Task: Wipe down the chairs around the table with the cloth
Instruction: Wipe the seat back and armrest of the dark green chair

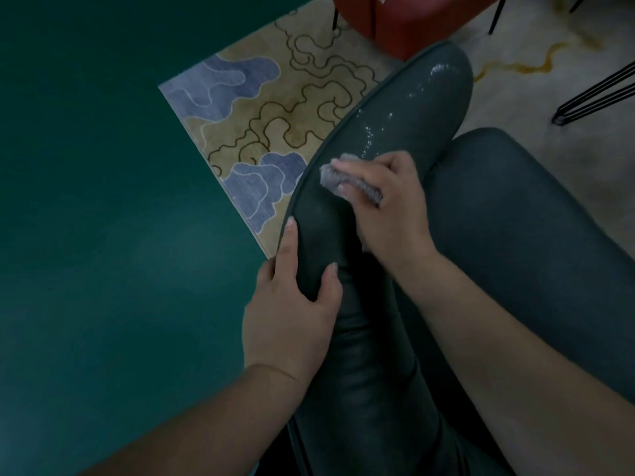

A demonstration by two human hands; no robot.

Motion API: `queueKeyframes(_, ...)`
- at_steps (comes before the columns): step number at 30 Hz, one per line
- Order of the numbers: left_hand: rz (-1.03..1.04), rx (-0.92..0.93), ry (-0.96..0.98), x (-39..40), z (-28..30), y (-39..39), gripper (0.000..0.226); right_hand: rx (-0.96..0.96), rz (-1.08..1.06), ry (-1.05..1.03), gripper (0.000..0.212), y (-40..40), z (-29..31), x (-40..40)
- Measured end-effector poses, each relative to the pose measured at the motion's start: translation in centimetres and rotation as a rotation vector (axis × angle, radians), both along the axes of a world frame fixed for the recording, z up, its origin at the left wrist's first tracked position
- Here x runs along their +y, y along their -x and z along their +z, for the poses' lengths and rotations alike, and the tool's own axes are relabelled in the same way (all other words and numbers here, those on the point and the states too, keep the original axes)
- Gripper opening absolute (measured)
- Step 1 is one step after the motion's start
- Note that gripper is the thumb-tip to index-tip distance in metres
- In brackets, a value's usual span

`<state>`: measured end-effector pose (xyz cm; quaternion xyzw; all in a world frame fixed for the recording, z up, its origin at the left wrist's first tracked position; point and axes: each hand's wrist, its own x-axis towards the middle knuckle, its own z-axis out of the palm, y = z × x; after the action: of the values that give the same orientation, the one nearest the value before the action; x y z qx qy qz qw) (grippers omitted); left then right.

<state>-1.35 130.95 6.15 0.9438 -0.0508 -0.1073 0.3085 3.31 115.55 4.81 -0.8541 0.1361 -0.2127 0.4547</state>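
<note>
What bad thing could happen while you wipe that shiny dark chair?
The chair back shows shiny wet streaks beyond the cloth, so moisture might stay on and leave marks if missed. The right hand holds only a small bunched cloth, so bare fingers may smear the surface. The left hand grips the top edge; pushing hard could tip the chair.

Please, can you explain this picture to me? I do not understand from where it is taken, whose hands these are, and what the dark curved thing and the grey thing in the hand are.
There is one picture, from a camera worn on a person's head, looking down at their own bare hands. The dark curved thing is the padded backrest of a dark chair; its seat is to the right. The right hand holds a grey cloth pressed against the backrest, which shows shiny wet spots further up. The left hand grips the backrest edge. Below lie a patterned rug and a green floor. A red chair stands behind.
</note>
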Motion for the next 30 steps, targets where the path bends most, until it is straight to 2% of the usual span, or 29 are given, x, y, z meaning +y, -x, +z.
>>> queueKeyframes(2, 0.009, -0.002, -0.013, -0.1, -0.1, -0.1, 0.071, 0.021, 0.000, -0.044, 0.029, 0.1, 0.1, 0.1)
queueKeyframes(7, 0.012, 0.025, -0.035, 0.0, 0.0, 0.0, 0.072, -0.025, 0.193, 0.052, 0.028, 2.6, 0.2, 0.7)
queueKeyframes(11, 0.017, 0.021, -0.039, -0.2, 0.1, 0.0, 0.072, 0.113, 0.034, -0.014, 0.032, -1.4, 1.0, -1.3)
queueKeyframes(16, 0.024, 0.045, -0.059, -0.1, 0.1, 0.0, 0.071, 0.027, 0.303, 0.159, 0.029, 1.5, 0.9, -0.2)
queueKeyframes(18, 0.026, 0.047, -0.054, -0.2, 0.2, 0.0, 0.071, 0.011, 0.234, 0.148, 0.029, 1.3, 0.9, -1.5)
queueKeyframes(21, 0.029, 0.047, -0.049, -0.2, 0.2, 0.0, 0.071, 0.100, 0.073, 0.076, 0.029, -0.7, 1.2, -2.3)
queueKeyframes(23, 0.027, 0.053, -0.062, -0.2, 0.2, 0.0, 0.072, 0.099, 0.143, 0.035, 0.025, -0.6, 1.3, -0.7)
queueKeyframes(27, 0.022, 0.047, -0.067, -0.2, 0.3, 0.0, 0.072, -0.015, 0.277, 0.165, 0.031, 1.3, 0.9, -0.2)
queueKeyframes(30, 0.026, 0.039, -0.039, -0.3, 0.2, -0.1, 0.072, 0.031, 0.078, 0.116, 0.030, -1.1, 0.3, -3.4)
